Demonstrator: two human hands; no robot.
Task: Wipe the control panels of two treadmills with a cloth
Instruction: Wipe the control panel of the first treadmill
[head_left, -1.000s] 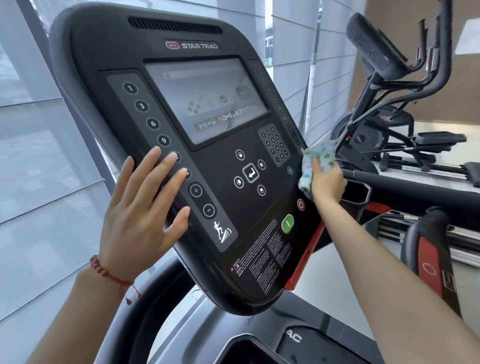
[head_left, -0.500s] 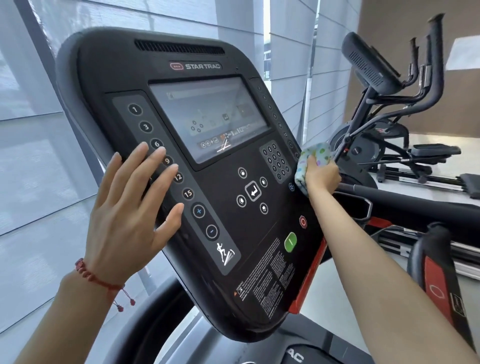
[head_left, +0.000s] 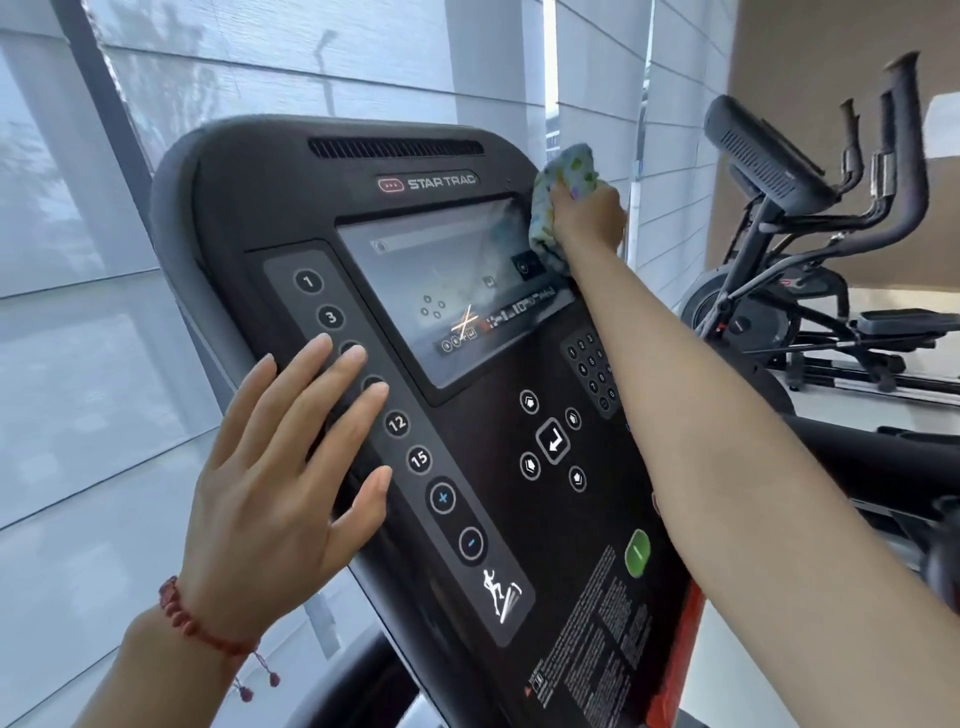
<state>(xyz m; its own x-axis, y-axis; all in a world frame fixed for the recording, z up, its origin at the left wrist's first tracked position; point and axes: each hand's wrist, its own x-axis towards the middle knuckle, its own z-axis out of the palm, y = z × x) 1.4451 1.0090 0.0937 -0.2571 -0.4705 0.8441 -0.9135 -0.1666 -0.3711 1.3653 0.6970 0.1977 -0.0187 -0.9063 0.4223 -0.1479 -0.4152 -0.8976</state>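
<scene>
A black Star Trac treadmill control panel (head_left: 291, 208) fills the middle, tilted, with a screen (head_left: 441, 291) and a column of numbered buttons on its left. My left hand (head_left: 280, 483) lies flat and open against the panel's left side, fingers spread over the number buttons. My right hand (head_left: 587, 218) is closed on a pale, colour-spotted cloth (head_left: 563, 171) and presses it on the panel's upper right corner, beside the screen. My right forearm crosses the keypad and hides part of the panel's right edge.
An elliptical trainer (head_left: 779, 218) with its own console and tall handles stands at the right. Blinds over a window (head_left: 78, 312) run behind and left of the panel. A black handrail (head_left: 872, 457) passes under my right arm.
My right hand has slid the cloth up the panel's right edge, from beside the keypad to the top right corner. My left hand stays flat on the left buttons. The view has tilted upward.
</scene>
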